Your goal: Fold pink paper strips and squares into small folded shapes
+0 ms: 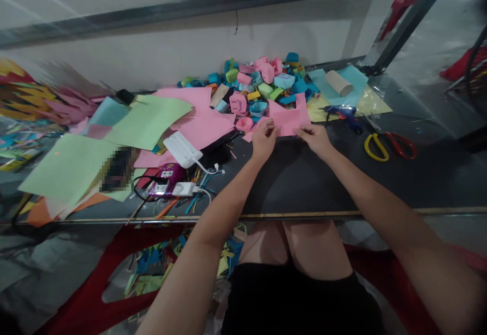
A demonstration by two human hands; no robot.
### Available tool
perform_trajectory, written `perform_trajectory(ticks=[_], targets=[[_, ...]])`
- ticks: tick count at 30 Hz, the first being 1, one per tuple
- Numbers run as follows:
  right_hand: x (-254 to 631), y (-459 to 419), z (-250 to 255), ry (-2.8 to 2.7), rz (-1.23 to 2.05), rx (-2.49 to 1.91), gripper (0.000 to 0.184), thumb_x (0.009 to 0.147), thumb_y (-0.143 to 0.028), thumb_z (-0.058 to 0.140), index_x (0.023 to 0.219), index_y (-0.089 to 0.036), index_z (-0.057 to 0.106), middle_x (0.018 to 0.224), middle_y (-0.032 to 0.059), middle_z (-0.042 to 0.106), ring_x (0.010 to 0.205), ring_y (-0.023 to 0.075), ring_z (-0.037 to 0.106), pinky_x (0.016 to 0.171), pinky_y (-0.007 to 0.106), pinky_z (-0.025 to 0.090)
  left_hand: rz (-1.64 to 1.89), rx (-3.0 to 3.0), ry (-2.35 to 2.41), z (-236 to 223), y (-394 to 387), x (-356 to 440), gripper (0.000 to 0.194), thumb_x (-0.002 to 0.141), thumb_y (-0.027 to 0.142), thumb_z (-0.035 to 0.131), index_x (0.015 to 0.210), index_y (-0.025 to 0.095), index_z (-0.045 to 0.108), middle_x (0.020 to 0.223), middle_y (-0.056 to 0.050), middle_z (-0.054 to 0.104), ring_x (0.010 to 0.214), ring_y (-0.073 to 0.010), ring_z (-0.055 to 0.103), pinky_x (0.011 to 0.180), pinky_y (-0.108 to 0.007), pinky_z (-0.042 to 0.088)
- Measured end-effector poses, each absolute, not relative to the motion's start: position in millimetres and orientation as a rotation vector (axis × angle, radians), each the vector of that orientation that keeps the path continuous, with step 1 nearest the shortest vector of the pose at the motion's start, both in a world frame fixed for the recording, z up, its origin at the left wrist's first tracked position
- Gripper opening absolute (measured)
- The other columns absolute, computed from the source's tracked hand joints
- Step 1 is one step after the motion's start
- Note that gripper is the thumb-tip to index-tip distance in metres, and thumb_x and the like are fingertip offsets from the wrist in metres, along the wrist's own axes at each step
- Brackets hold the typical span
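Observation:
Between my two hands is a piece of pink paper (288,122), held a little above the dark table near the middle. My left hand (265,136) pinches its left edge, fingers curled. The lower right edge is pinched between thumb and finger of my right hand (315,137). Another pink piece with a notched top (303,105) shows just behind it. Close beyond my left hand sits a small pink folded paper box (244,124), and a pink one with purple markings (238,103) stands farther back.
A heap of small coloured paper boxes (266,73) lies against the wall. To the right are a blue glue gun (342,111), scissors (388,146) with yellow and red handles, and a cardboard tube (338,83). Green sheets (152,116), a white power bank (182,149) and a purple power strip (167,177) lie left.

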State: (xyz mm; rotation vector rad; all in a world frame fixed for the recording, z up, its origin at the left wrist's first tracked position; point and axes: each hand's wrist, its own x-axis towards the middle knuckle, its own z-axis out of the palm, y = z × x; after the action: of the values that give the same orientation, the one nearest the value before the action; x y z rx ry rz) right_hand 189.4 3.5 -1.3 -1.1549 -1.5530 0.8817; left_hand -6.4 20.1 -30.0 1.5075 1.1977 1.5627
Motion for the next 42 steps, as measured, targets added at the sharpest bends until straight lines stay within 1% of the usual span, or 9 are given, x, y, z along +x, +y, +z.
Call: perform_trajectory(ticks=[5, 9, 12, 15, 17, 19, 24, 34, 42], targets=[[188, 2, 0, -1.509, 0.965, -1.180, 0.055, 0.067, -0.076, 0.078, 0.073, -0.021, 0.076, 0.071, 0.0050, 0.071, 0.065, 0.0170, 0.058, 0.060, 0.032, 0.044, 1.602, 1.499, 1.205, -34, 21, -7, 0.033, 0.091, 0.044, 0.075, 0.115, 0.022, 0.067, 0.095, -0.006, 0.075, 0.091, -0.0196, 0.073, 0.087, -0.037, 0.061], [187, 0, 3, -1.485, 1.009, -1.184, 0.056, 0.065, -0.076, 0.080, 0.072, -0.021, 0.076, 0.074, 0.0073, 0.075, 0.068, 0.0180, 0.062, 0.062, 0.032, 0.047, 1.602, 1.562, 1.197, -33, 20, -9, 0.060, 0.091, 0.063, 0.069, 0.135, 0.024, 0.057, 0.108, -0.010, 0.074, 0.095, -0.0224, 0.073, 0.089, -0.042, 0.061], [187, -1, 4, -1.493, 1.000, -1.186, 0.057, 0.064, -0.078, 0.079, 0.070, -0.021, 0.075, 0.073, 0.0070, 0.074, 0.068, 0.0183, 0.063, 0.064, 0.033, 0.049, 1.613, 1.771, 1.165, -28, 18, -13, 0.086, 0.082, 0.073, 0.072, 0.150, 0.029, 0.044, 0.142, -0.016, 0.062, 0.119, -0.0287, 0.067, 0.100, -0.046, 0.057], [187, 0, 3, -1.488, 1.002, -1.175, 0.058, 0.063, -0.079, 0.079, 0.070, -0.021, 0.074, 0.071, 0.0063, 0.073, 0.067, 0.0179, 0.063, 0.066, 0.034, 0.051, 1.591, 2.067, 1.133, -25, 17, -15, 0.098, 0.077, 0.078, 0.072, 0.155, 0.029, 0.039, 0.160, -0.016, 0.045, 0.147, -0.0343, 0.047, 0.119, -0.052, 0.044], [188, 1, 2, -1.486, 0.995, -1.176, 0.059, 0.063, -0.079, 0.079, 0.070, -0.021, 0.074, 0.070, 0.0060, 0.072, 0.066, 0.0177, 0.063, 0.065, 0.034, 0.051, 1.525, 2.215, 1.117, -24, 16, -14, 0.095, 0.081, 0.078, 0.068, 0.156, 0.027, 0.039, 0.162, -0.016, 0.043, 0.154, -0.0347, 0.038, 0.125, -0.055, 0.036], [188, 1, 1, -1.499, 0.981, -1.182, 0.058, 0.064, -0.079, 0.079, 0.071, -0.021, 0.074, 0.069, 0.0060, 0.072, 0.066, 0.0179, 0.063, 0.065, 0.034, 0.051, 1.446, 2.294, 1.111, -24, 15, -13, 0.091, 0.085, 0.075, 0.066, 0.156, 0.026, 0.039, 0.162, -0.017, 0.044, 0.154, -0.0346, 0.037, 0.127, -0.056, 0.033], [189, 1, 1, -1.542, 0.958, -1.186, 0.057, 0.065, -0.078, 0.078, 0.070, -0.022, 0.073, 0.069, 0.0058, 0.072, 0.066, 0.0188, 0.063, 0.067, 0.036, 0.052, 1.423, 2.289, 1.165, -25, 15, -12, 0.088, 0.086, 0.070, 0.069, 0.155, 0.025, 0.040, 0.160, -0.018, 0.046, 0.153, -0.0357, 0.040, 0.127, -0.057, 0.033], [191, -2, 3, -1.555, 0.895, -1.190, 0.048, 0.071, -0.068, 0.079, 0.067, -0.021, 0.072, 0.068, 0.0041, 0.071, 0.062, 0.0163, 0.059, 0.066, 0.034, 0.049, 1.448, 2.265, 1.163, -27, 17, -13, 0.089, 0.082, 0.075, 0.069, 0.151, 0.024, 0.043, 0.154, -0.019, 0.051, 0.150, -0.0359, 0.043, 0.126, -0.057, 0.033], [189, -1, 3, -1.507, 0.911, -1.195, 0.056, 0.066, -0.077, 0.078, 0.070, -0.021, 0.073, 0.067, 0.0047, 0.070, 0.062, 0.0166, 0.058, 0.062, 0.033, 0.046, 1.512, 2.207, 1.121, -26, 16, -12, 0.084, 0.083, 0.074, 0.069, 0.148, 0.025, 0.045, 0.150, -0.017, 0.054, 0.148, -0.0339, 0.046, 0.126, -0.056, 0.034]])
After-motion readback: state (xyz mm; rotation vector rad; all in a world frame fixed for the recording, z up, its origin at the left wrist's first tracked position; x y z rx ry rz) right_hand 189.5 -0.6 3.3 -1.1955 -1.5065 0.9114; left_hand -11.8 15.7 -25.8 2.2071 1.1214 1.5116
